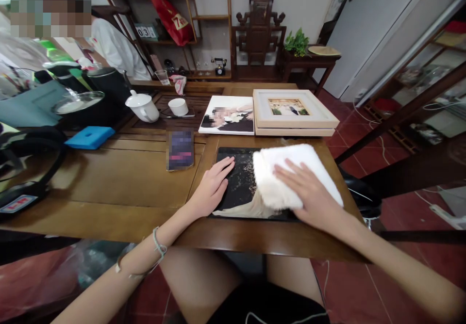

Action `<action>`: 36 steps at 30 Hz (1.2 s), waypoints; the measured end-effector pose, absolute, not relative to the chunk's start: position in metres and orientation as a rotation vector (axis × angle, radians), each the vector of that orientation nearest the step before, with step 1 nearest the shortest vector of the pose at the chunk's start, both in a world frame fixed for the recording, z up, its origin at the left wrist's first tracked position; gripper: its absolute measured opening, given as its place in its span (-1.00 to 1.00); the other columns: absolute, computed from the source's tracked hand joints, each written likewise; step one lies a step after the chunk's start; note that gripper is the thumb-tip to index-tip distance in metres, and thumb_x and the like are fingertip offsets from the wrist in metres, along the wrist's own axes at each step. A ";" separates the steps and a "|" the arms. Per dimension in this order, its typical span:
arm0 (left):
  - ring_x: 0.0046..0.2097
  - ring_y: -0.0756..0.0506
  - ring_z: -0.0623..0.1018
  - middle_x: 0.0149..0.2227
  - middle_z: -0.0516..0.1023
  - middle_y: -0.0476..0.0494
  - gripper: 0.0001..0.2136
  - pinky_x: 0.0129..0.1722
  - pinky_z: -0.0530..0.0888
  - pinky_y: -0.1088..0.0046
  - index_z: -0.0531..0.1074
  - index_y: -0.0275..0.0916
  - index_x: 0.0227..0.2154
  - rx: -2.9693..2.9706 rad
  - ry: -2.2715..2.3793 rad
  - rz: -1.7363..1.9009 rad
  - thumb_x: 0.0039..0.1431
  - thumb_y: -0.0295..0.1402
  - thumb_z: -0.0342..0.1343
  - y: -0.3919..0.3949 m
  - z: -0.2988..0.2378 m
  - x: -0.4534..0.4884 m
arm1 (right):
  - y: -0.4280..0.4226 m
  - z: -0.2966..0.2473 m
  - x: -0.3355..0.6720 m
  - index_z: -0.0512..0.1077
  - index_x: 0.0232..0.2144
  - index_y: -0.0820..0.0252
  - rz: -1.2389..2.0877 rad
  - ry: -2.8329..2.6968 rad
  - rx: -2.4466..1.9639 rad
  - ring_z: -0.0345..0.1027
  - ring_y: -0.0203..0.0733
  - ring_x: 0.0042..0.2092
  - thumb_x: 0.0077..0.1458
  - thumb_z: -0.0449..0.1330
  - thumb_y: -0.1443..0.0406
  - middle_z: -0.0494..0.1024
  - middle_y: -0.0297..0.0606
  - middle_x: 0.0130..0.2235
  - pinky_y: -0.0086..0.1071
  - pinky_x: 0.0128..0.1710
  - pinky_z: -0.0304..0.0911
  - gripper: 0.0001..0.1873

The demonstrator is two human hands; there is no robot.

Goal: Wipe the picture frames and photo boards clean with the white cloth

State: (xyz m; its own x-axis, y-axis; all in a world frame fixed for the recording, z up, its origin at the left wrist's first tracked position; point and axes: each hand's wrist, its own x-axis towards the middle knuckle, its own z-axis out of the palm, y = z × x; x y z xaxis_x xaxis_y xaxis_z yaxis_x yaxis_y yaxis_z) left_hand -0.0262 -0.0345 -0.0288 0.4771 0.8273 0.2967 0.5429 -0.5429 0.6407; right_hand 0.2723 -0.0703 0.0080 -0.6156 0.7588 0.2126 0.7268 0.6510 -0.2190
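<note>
A dark photo panel (238, 183) lies flat on the wooden table (138, 178) in front of me. My left hand (213, 186) rests flat on its left edge, fingers stretched out. A folded white towel (291, 173) covers the panel's right part. My right hand (311, 193) lies flat on top of the towel, fingers spread, pressing it onto the panel.
Behind the panel lie a canvas photo print (227, 115) and stacked light wooden picture frames (293, 113). A phone (180, 149), blue sponge (90, 137), white teapot (141, 105) and cup (178, 106) stand to the left. Another person sits at far left. Table edge runs near my lap.
</note>
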 end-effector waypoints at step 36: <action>0.35 -0.18 0.12 0.33 0.17 -0.18 -0.58 0.32 0.06 0.04 0.19 -0.11 0.25 2.194 1.154 0.830 0.40 -0.26 -0.25 -0.037 -0.026 -0.025 | -0.033 0.016 0.224 0.32 0.13 0.53 -0.208 -2.557 -1.482 0.03 0.31 0.27 -0.07 0.16 0.36 0.30 0.12 0.22 0.18 0.23 -0.05 -0.33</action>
